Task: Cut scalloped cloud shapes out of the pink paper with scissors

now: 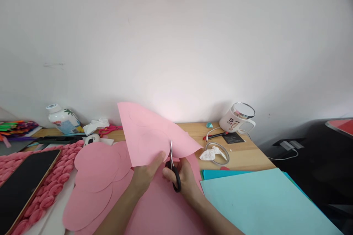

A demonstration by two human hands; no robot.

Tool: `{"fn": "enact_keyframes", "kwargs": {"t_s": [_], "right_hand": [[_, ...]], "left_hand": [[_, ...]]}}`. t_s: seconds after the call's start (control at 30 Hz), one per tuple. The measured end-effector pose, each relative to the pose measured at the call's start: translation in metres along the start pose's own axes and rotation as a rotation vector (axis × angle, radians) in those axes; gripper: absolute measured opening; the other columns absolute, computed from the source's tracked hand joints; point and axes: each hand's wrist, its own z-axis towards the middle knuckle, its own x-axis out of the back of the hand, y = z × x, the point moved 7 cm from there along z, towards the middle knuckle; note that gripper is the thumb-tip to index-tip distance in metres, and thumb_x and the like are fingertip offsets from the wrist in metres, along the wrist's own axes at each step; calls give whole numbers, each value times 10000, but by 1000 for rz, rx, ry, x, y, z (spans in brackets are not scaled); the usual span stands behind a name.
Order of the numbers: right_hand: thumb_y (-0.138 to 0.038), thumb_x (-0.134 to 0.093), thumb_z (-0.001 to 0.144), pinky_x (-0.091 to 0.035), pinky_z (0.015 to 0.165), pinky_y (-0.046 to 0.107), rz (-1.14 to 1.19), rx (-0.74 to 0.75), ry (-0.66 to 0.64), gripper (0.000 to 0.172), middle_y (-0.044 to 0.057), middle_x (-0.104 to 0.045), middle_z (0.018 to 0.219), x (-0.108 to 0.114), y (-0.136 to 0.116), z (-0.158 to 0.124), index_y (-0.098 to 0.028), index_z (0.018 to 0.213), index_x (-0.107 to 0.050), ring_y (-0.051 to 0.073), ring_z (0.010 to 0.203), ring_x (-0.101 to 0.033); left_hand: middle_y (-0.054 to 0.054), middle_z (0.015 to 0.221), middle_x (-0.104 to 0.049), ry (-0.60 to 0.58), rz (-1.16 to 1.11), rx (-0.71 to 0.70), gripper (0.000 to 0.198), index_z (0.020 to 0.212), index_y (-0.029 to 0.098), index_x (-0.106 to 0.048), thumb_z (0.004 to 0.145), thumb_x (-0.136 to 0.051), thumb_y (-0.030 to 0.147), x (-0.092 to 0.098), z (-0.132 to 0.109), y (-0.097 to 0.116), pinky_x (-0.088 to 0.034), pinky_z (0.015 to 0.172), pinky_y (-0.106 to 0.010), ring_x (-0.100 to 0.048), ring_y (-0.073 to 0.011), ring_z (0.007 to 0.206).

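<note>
Sheet (146,136) centre; phone (24,187) on mat (59,170), left; mug (228,122) behind paper stack (256,202), right.

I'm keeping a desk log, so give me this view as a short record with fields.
Left hand: gripping the raised pink sheet
Right hand: holding black-handled scissors, blades at that sheet
Left side: overlapping rounded pink pieces; phone on chunky pink knit
Right side: light blue sheet over a darker blue one; crumpled tissue
Near wall: white bottle at left, white mug at right
</note>
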Motion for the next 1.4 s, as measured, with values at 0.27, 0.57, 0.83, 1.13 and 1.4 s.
{"fn": "enact_keyframes", "kwargs": {"t_s": [0.27, 0.57, 0.83, 1.13, 1.4], "right_hand": [[-429, -680, 656, -323, 408, 239, -15, -26, 6, 403, -101, -365, 446, -1, -5, -1, -190, 899, -464, 126, 397, -403], [-416, -688, 650, -332, 401, 230, -32, -39, -4, 337, -54, -480, 439, -1, 8, 1, -191, 783, -476, 126, 401, -439], [-395, -749, 584, -346, 455, 212, 113, -97, -30, 569, -65, -480, 552, -5, 11, -1, -180, 1025, -460, 114, 487, -439], [-413, -733, 626, -319, 493, 222, 84, 105, -11, 331, -54, -394, 585, -5, -3, 3, -211, 734, -494, 110, 519, -349], [-485, -695, 648, -306, 489, 227, 49, 90, -59, 355, -50, -389, 574, -5, -8, 2, -216, 699, -469, 115, 526, -330]], "left_hand": [[8, 597, -610, -26, -101, 68, 142, 610, 223, -565, 690, -612, 331, -1, 1, -14, -534, 684, -323, -623, -206, 691], [-49, 837, -671, 2, -109, 75, 195, 789, 219, -650, 689, -629, 385, -1, 0, -16, -539, 751, -365, -631, -248, 847], [-30, 674, -664, -39, -125, 130, 283, 804, 170, -649, 699, -629, 432, -2, -1, -17, -559, 717, -370, -649, -219, 674], [-72, 914, -706, -90, -96, 107, 296, 879, 178, -667, 674, -623, 387, -3, 0, -16, -505, 850, -383, -626, -255, 943], [-43, 695, -686, -149, -32, 79, 211, 660, 192, -653, 704, -586, 387, -5, -1, -12, -513, 764, -358, -637, -234, 796]]}}
